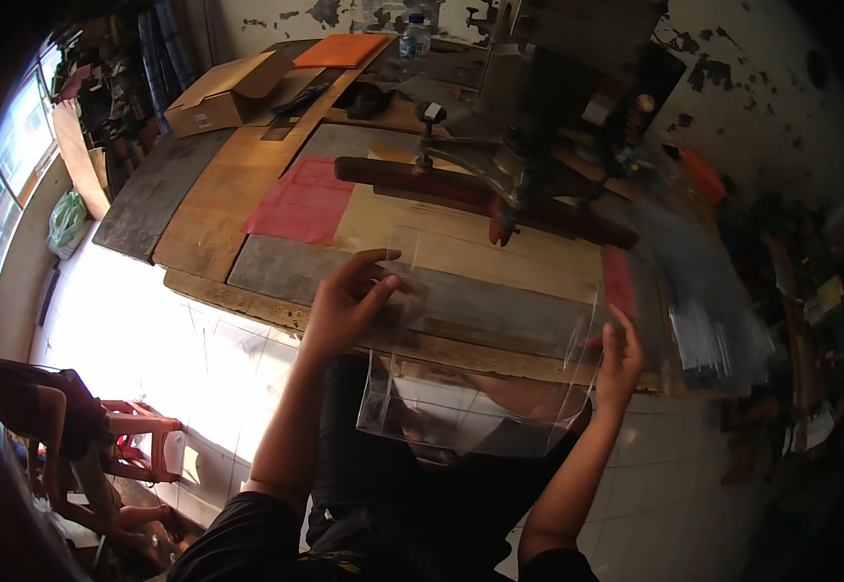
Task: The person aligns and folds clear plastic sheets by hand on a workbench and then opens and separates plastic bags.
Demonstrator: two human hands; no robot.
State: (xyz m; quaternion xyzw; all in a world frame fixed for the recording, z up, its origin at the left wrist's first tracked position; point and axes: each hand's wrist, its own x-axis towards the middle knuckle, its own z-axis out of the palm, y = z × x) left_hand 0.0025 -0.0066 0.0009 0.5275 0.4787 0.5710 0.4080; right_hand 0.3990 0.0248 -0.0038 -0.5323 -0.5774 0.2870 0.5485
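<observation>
Between my two hands a clear plastic sheet hangs over the table's front edge, its lower part folded and shiny. My left hand has its fingers curled at the sheet's upper left side, thumb and forefinger near each other. On the right side of the sheet, my right hand pinches its edge. Beyond them lies a cream-coloured panel with a red piece at its left end. Above the panel stands a machine with a dark red bar.
A stack of clear plastic lies at the table's right. At the back left are a cardboard box, an orange folder and a water bottle. Another person bends beside a red stool at lower left.
</observation>
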